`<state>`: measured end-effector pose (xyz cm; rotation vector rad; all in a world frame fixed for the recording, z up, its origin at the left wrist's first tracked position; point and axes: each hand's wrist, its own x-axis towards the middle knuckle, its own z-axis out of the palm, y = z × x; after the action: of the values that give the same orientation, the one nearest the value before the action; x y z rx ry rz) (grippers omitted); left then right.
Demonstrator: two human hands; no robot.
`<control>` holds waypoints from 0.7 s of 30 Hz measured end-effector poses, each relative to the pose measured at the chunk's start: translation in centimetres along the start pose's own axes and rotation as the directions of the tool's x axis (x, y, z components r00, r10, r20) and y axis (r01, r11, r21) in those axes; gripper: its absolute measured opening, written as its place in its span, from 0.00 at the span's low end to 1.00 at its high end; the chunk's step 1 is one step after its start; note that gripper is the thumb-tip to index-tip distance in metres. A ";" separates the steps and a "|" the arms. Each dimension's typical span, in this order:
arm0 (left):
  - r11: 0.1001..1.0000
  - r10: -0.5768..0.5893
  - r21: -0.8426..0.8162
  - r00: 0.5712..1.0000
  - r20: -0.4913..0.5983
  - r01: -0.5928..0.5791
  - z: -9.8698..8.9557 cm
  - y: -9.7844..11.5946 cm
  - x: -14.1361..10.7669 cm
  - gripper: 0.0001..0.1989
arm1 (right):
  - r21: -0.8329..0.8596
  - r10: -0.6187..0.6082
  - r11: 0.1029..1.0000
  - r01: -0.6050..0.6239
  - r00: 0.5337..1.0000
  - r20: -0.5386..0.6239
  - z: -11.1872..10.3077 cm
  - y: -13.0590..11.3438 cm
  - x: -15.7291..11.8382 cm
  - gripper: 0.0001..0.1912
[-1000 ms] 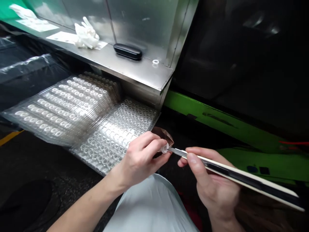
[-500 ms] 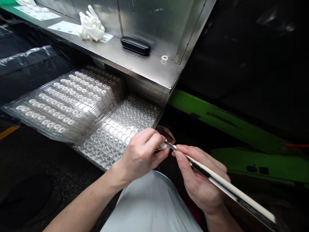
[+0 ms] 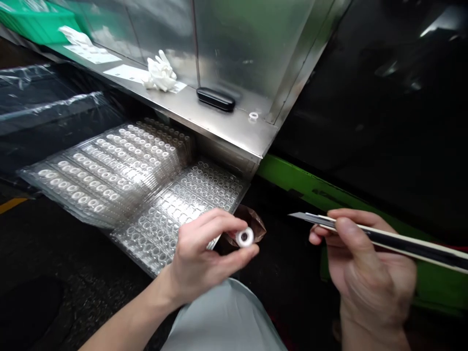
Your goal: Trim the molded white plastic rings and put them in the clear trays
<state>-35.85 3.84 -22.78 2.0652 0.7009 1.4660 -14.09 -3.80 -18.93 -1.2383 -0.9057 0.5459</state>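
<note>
I see my left hand (image 3: 204,253) pinching a white plastic ring (image 3: 244,237) between thumb and fingertips, my right hand (image 3: 365,265) closed round a craft knife (image 3: 397,239), blade pointing 9 o'clock at it: a slip could cut my fingers

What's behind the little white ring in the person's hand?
A crumpled brown see-through wrapper sits right behind the white ring, and a clear plastic tray lies beyond the left hand. The wrapper's part behind the ring and hand is covered from view.
</note>
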 end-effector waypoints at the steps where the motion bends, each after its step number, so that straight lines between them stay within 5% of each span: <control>1: 0.999 -0.001 0.037 1.000 -0.025 0.002 -0.4 -0.2 0.3 0.14 | 0.000 -0.017 1.000 0.017 1.000 -0.025 0.3 -0.1 0.3 0.07; 4: 0.990 0.017 0.139 0.996 -0.092 -0.004 -1.8 -0.9 1.5 0.19 | -0.084 -0.055 0.995 0.055 0.998 0.000 0.5 -0.1 2.9 0.09; 6: 0.982 0.037 0.191 0.991 -0.128 -0.012 -2.9 -1.1 1.9 0.20 | -0.222 -0.070 0.969 0.108 0.982 0.173 0.9 -0.1 6.4 0.13; 8: 0.974 0.051 0.227 0.986 -0.156 -0.015 -4.1 -0.9 1.7 0.21 | -0.354 -0.023 0.915 0.193 0.901 0.433 2.4 -0.1 10.9 0.20; 10: 0.971 0.053 0.238 0.982 -0.181 -0.008 -5.4 -0.4 0.8 0.20 | -0.454 0.102 0.847 0.275 0.756 0.647 5.2 -0.1 15.6 0.23; 12: 0.976 0.026 0.216 0.977 -0.212 0.021 -6.8 -0.2 -0.5 0.19 | -0.560 0.230 0.749 0.355 0.652 0.722 8.9 0.0 19.7 0.17; 14: 0.982 -0.054 0.164 0.966 -0.252 0.098 -8.3 -1.1 -2.1 0.17 | -0.647 0.275 0.609 0.459 0.644 0.714 12.6 0.3 22.6 0.16; 16: 0.958 -0.216 0.115 0.922 -0.320 0.264 -10.2 -3.5 -3.9 0.15 | -0.666 0.241 0.471 0.578 0.642 0.728 15.4 0.9 24.4 0.21; 19: 0.824 -0.461 0.121 0.780 -0.424 0.553 -14.3 -9.2 -6.9 0.16 | -0.629 0.243 0.357 0.691 0.581 0.777 17.2 2.9 26.1 0.30; 21: 0.732 -0.527 0.184 0.717 -0.457 0.656 -17.7 -13.0 -8.6 0.17 | -0.671 0.258 0.328 0.665 0.620 0.741 17.3 5.0 27.4 0.31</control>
<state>-56.62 9.62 -32.21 1.5105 1.7098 1.4049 -12.60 28.68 -14.81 -1.8845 -2.3979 0.2223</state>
